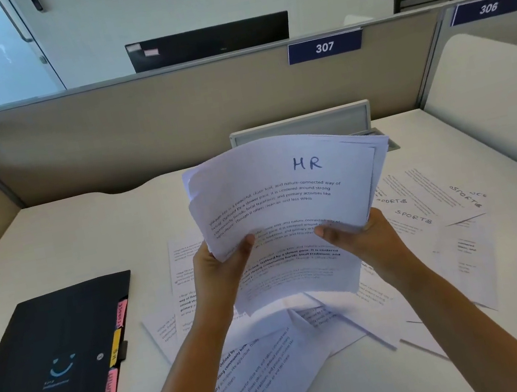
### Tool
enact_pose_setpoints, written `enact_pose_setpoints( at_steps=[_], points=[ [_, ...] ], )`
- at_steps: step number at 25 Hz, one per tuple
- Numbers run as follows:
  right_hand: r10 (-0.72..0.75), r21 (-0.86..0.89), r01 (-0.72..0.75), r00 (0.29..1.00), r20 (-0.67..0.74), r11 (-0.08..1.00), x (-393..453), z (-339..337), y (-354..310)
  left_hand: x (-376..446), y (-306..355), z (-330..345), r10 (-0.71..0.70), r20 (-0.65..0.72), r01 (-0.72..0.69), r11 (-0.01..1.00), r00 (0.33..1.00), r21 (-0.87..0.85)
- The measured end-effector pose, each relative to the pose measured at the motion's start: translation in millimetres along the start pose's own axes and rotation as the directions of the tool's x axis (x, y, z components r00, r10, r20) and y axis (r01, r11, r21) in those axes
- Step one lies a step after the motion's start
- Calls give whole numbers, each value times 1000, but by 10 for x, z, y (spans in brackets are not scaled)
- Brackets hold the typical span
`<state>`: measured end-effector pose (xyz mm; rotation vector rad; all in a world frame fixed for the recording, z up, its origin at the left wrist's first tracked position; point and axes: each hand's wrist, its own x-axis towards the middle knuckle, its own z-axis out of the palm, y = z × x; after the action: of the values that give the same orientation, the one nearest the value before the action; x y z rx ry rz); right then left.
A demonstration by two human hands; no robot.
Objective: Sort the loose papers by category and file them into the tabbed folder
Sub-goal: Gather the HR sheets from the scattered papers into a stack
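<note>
I hold a stack of white printed papers [286,204] up above the desk; its top sheet has "HR" handwritten in blue. My left hand [221,264] grips the stack's lower left edge and my right hand [357,237] grips its lower right edge, thumbs on top. More loose papers [280,364] lie spread on the desk beneath, and some on the right [425,208] are marked "SPORTS". The black tabbed folder [56,369] lies shut at the left, with pink and yellow tabs [117,341] sticking out along its right edge.
The white desk [68,243] is bounded by beige partition walls [135,131] at the back and sides, with number plates 307 and 306. A grey cable tray [303,124] stands at the desk's back edge behind the held stack.
</note>
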<state>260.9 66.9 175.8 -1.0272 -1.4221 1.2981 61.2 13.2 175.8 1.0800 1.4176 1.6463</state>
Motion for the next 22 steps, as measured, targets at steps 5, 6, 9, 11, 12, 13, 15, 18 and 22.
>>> enact_pose_setpoints(
  at_steps=[5, 6, 9, 11, 12, 13, 15, 18, 22],
  points=[
    [9, -58, -4, 997, 83, 998, 22, -109, -28, 5, -40, -87, -47, 22, 48, 997, 999, -58],
    [18, -64, -12, 995, 101, 998, 16, -124, -6, -5, -74, -98, -54, 34, 56, 997, 998, -49],
    [87, -60, -75, 964, 249, 995, -5, -125, 103, -71, -171, -67, -99, 73, 102, 994, 992, -35],
    [136, -54, -125, 930, 343, 991, -15, -100, 196, -132, -260, -13, -148, 77, 151, 987, 986, -45],
    [154, -71, -138, 923, 352, 988, -23, -93, 238, -156, -296, 7, -172, 66, 176, 983, 983, -45],
    [174, -92, -151, 924, 339, 984, -36, -90, 279, -182, -340, 14, -192, 51, 195, 980, 980, -47],
    [194, -123, -165, 941, 278, 979, -68, -118, 390, -231, -456, -12, -217, 50, 220, 975, 975, -43],
    [235, -220, -185, 946, 226, 958, -161, -160, 608, -309, -700, -79, -293, 56, 276, 940, 955, 200],
    [248, -253, -175, 925, 290, 951, -293, -85, 751, -401, -920, -99, -347, -76, 348, 855, 935, 385]
  ],
)
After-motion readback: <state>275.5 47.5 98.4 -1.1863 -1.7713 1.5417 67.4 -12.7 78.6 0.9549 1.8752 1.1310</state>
